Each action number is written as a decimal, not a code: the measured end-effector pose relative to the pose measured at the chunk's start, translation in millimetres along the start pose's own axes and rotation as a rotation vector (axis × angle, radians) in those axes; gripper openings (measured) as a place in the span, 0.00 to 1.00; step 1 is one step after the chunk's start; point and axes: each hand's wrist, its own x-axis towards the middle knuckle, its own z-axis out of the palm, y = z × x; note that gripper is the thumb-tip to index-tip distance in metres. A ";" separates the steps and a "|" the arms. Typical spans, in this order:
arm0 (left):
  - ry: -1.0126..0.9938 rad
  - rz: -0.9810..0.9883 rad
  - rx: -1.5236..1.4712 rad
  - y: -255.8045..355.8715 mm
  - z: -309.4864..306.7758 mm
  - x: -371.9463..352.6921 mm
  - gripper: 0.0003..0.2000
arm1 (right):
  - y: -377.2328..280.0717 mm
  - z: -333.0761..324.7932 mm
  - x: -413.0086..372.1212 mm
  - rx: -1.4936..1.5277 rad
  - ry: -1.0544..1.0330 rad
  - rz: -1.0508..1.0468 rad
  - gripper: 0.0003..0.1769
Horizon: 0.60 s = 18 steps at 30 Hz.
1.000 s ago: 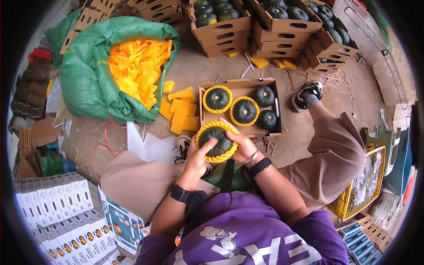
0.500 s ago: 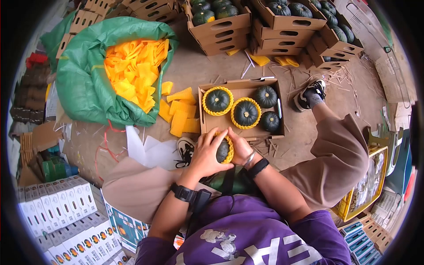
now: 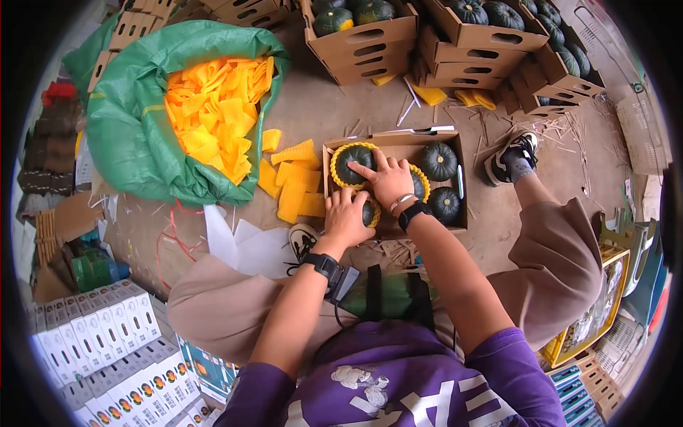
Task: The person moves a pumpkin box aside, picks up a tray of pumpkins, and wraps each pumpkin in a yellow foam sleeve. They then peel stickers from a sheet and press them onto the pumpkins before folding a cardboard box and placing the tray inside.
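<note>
A shallow cardboard box (image 3: 405, 147) lies on the floor in front of me. My left hand (image 3: 346, 222) is closed around a small dark green pumpkin (image 3: 368, 213) in a yellow foam net, at the box's near left corner. Fingers spread, my right hand (image 3: 391, 182) rests over the netted pumpkins; its thumb touches the far left netted pumpkin (image 3: 346, 156). Another netted pumpkin (image 3: 419, 186) is partly hidden beneath that hand. On the right side of the box sit two bare pumpkins, a far one (image 3: 439, 161) and a near one (image 3: 445, 205).
A green sack (image 3: 128, 142) full of yellow foam nets (image 3: 213, 114) stands at the left, with loose nets (image 3: 290, 203) beside it. Stacked cartons of pumpkins (image 3: 366, 50) rise at the back. White printed boxes (image 3: 92, 327) line the lower left; a yellow crate (image 3: 594, 313) stands right.
Both hands have moved forward from near my lap into the box. The netted pumpkin they held is now in the near left corner, and my right hand has let go of it.
</note>
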 end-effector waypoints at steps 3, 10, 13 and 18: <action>0.120 -0.016 0.020 0.0 16.3 5.7 0.35 | 4.7 0.8 3.0 0.057 -0.029 -0.009 0.33; 0.063 -0.064 0.079 14.6 -0.4 -1.3 0.41 | 7.1 -1.6 -61.3 0.002 0.047 0.068 0.32; -0.101 -0.256 0.089 25.5 -17.4 -8.8 0.40 | 9.3 15.8 -49.5 -0.083 0.056 0.092 0.28; -0.076 -0.158 -0.033 -0.9 -3.1 -13.8 0.41 | 0.9 17.0 -50.3 -0.047 0.077 0.093 0.27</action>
